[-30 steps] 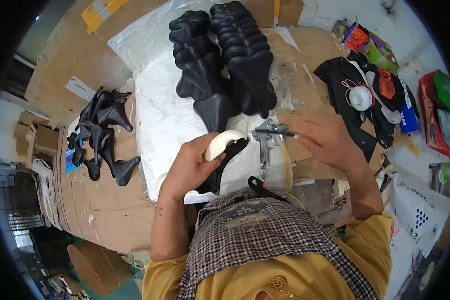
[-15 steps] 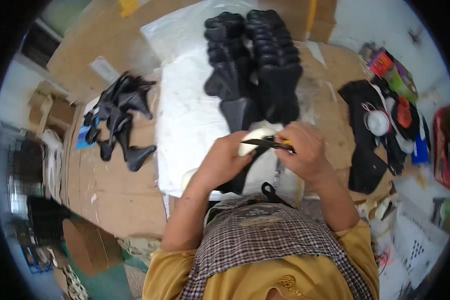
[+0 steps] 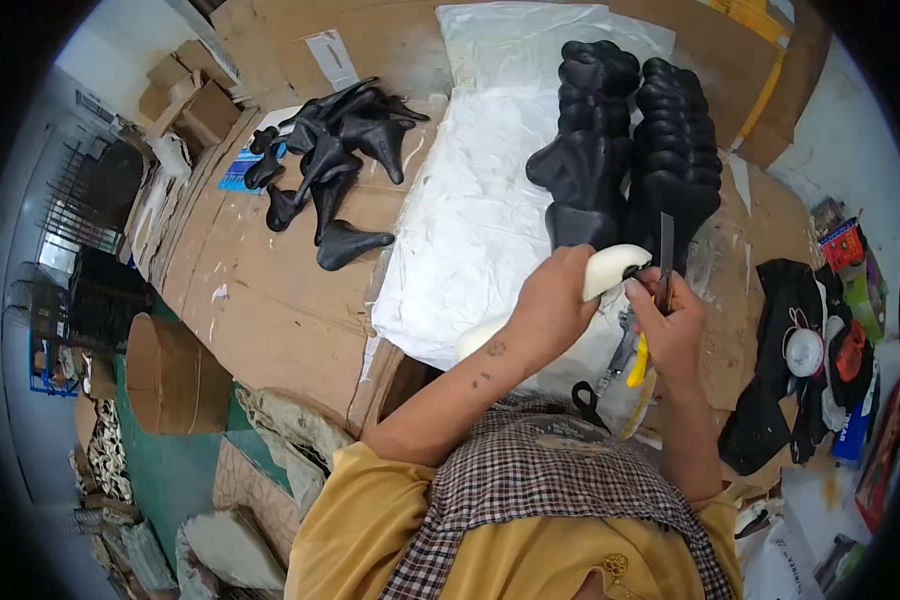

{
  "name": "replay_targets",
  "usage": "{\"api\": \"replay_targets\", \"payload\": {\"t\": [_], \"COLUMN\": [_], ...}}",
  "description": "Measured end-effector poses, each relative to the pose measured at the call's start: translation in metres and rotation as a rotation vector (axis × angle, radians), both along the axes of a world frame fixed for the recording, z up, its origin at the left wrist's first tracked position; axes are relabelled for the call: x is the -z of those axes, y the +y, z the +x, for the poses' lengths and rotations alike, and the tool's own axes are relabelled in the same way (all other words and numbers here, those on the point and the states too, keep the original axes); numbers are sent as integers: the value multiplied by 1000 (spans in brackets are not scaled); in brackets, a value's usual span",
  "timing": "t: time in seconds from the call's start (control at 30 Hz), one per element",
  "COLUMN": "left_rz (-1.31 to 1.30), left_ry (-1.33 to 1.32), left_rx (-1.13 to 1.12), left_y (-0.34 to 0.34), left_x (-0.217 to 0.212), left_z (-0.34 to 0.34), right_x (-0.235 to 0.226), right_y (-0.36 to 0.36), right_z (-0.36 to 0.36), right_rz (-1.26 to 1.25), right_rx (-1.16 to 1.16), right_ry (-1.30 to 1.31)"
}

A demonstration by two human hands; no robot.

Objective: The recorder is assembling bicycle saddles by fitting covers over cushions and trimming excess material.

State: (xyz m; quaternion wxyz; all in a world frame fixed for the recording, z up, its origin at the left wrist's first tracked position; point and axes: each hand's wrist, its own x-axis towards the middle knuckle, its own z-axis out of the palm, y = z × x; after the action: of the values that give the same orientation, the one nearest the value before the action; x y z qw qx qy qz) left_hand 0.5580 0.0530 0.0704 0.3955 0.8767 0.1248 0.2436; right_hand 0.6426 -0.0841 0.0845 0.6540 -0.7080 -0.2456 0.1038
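Note:
My left hand (image 3: pixel 552 300) grips a cream-coloured saddle-shaped foam piece (image 3: pixel 610 268) over the white plastic sheet (image 3: pixel 470 210). My right hand (image 3: pixel 672 325) holds a knife (image 3: pixel 664 250) with a yellow handle, its blade pointing up beside the foam piece's edge. Just beyond my hands stand two stacks of black bicycle saddles (image 3: pixel 625 140). Black scissors (image 3: pixel 588 400) lie near my lap.
A loose pile of black saddles (image 3: pixel 325 170) lies on the cardboard-covered table (image 3: pixel 260 300) at the left. Black fabric, a white round item and coloured packets (image 3: pixel 820 340) sit at the right. Cardboard boxes (image 3: pixel 185 100) and a cardboard roll (image 3: pixel 170 375) stand at the left.
The camera has swung left, so the scene sits further right. My right hand has turned the knife from lying sideways to blade up beside the foam piece.

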Motion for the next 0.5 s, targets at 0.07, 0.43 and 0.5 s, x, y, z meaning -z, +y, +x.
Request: {"api": "replay_targets", "payload": {"t": [0.07, 0.43, 0.5], "left_rz": [27, 74, -12], "left_ry": [-3, 85, 50], "left_rx": [-18, -43, -67], "left_y": [-2, -12, -1], "left_x": [5, 20, 31], "left_z": [1, -9, -13], "right_x": [6, 28, 36], "right_y": [8, -5, -14], "right_z": [0, 10, 20], "right_rz": [-10, 240, 298], "right_rx": [-23, -50, -70], "right_ry": [54, 454, 449]}}
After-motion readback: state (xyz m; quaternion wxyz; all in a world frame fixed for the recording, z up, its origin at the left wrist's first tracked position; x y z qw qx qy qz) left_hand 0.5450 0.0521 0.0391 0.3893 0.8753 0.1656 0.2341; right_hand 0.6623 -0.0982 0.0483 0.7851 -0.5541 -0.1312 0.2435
